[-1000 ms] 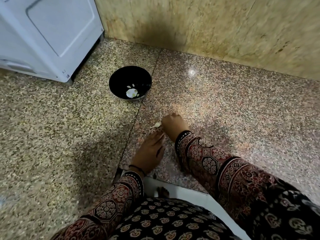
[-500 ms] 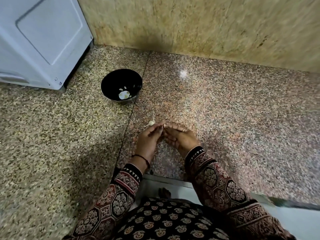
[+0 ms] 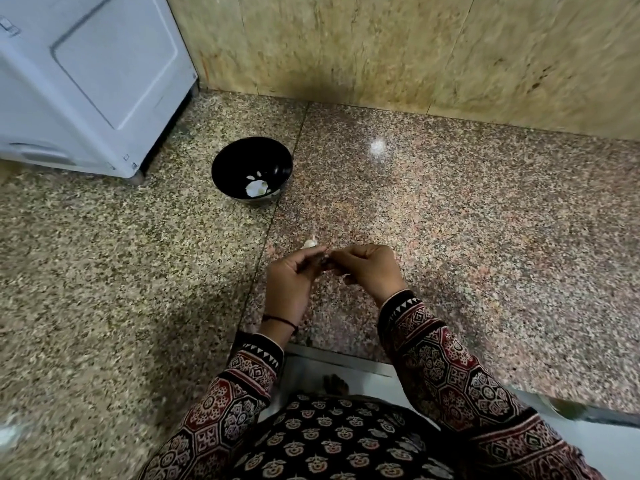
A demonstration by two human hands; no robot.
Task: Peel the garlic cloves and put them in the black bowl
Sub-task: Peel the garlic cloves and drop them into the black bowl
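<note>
The black bowl point(image 3: 227, 168) stands on the speckled stone counter point(image 3: 450, 220) and holds a few white garlic pieces point(image 3: 256, 188). One unpeeled garlic clove point(image 3: 310, 243) lies on the counter just beyond my left fingertips. My left hand point(image 3: 294, 282) and my right hand point(image 3: 369, 268) meet fingertip to fingertip in front of me. Their curled fingers pinch something small between them. It is almost fully hidden, so I take it for a garlic clove.
A white appliance point(image 3: 86, 81) stands at the back left, close to the bowl. A yellowish tiled wall point(image 3: 415, 57) closes off the back. The counter's front edge point(image 3: 346, 356) runs just below my wrists.
My left hand lifted off the counter. My right hand drew back from beside the loose clove. Both now meet, pinching a small thing. The view shifted slightly.
</note>
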